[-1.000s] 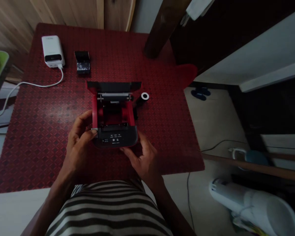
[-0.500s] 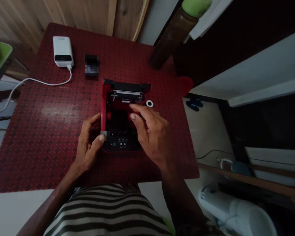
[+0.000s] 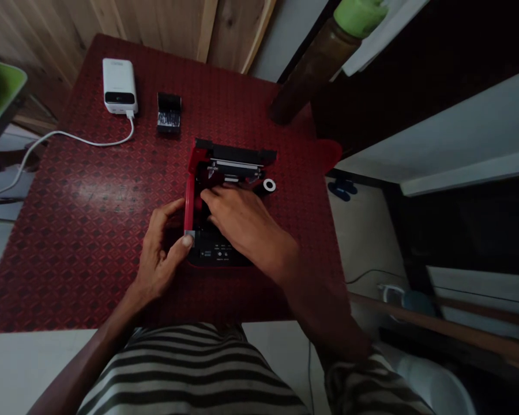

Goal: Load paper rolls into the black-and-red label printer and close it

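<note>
On the red patterned desk [image 3: 90, 230], a red-and-black compact printer [image 3: 211, 253] stands open near the middle, with a white-cored roll [image 3: 269, 185] just beside it. The left hand [image 3: 160, 248] pinches the printer's red side wall between thumb and curled fingers, a firm way to keep the body steady. The right hand [image 3: 242, 222] reaches into the open compartment with its fingers bent; whether they grip anything cannot be told.

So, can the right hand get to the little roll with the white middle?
Probably yes. The right hand is over the open printer, and the roll lies past the printer's far corner. Only that side lies between them; the hand could likely pass above it.
</note>
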Motion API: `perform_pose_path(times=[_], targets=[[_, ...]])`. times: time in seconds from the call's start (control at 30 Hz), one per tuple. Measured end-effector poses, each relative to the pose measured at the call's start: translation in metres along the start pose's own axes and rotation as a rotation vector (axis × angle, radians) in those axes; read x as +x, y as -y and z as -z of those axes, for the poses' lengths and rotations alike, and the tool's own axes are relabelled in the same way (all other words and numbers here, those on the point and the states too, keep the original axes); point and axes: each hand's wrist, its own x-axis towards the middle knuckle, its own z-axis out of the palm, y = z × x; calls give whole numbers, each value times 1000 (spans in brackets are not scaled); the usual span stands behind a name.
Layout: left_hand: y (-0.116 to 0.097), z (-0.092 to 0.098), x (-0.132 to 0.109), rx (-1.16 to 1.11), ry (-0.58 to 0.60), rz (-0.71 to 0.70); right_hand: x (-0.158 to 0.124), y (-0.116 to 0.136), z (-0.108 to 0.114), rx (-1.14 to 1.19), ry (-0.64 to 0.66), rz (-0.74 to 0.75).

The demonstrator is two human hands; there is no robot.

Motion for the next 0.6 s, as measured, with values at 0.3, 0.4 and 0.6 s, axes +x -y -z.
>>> perform_pose_path(times=[0.3, 0.4, 0.6], targets=[[0, 1, -1, -7, 8, 15, 2, -4, 6, 92, -38, -58], [-2, 0, 1, 19, 1, -7, -12, 0, 19, 77, -122, -62], [-3, -1, 0, -9, 1, -2, -82, -29, 34, 525, -541, -33]])
